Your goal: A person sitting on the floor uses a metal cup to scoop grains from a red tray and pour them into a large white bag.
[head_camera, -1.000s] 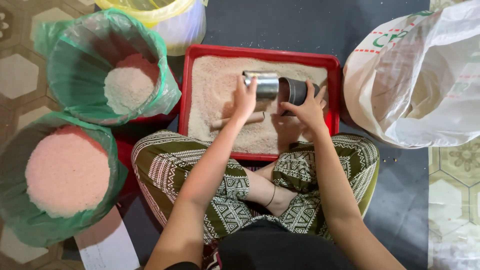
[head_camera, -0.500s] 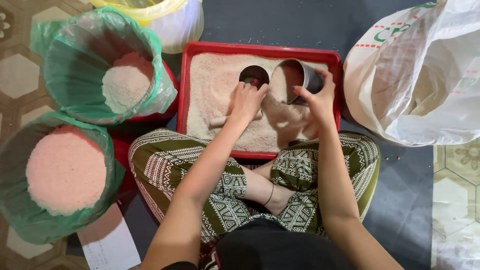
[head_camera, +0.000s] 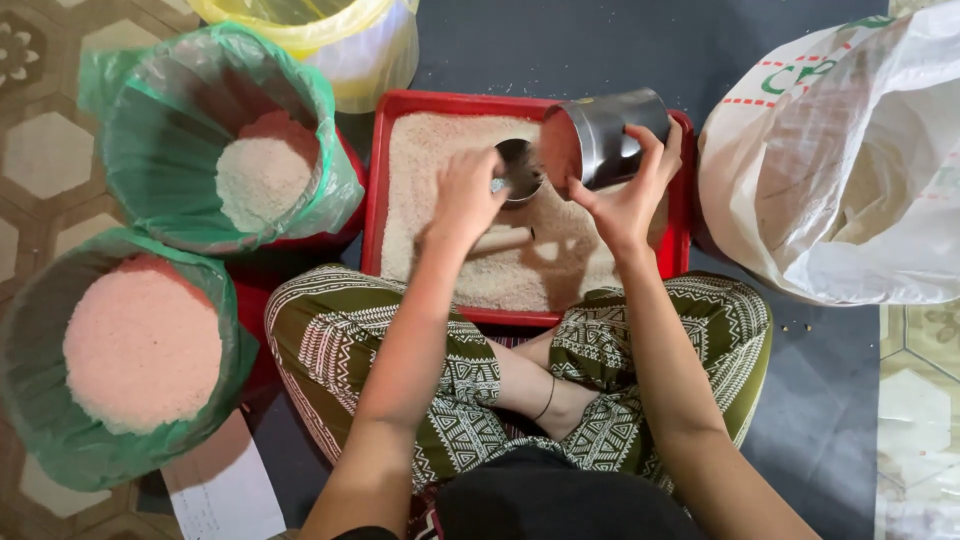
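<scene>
Right hand (head_camera: 625,195) clasping tilted steel cup (head_camera: 605,135); left hand (head_camera: 465,195) gripping small tin (head_camera: 520,170), over rice tray (head_camera: 375,215)

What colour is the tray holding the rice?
Red tray, clearest in the head view.

Dark mat (head_camera: 560,50) over patterned floor tiles (head_camera: 40,150)
</scene>
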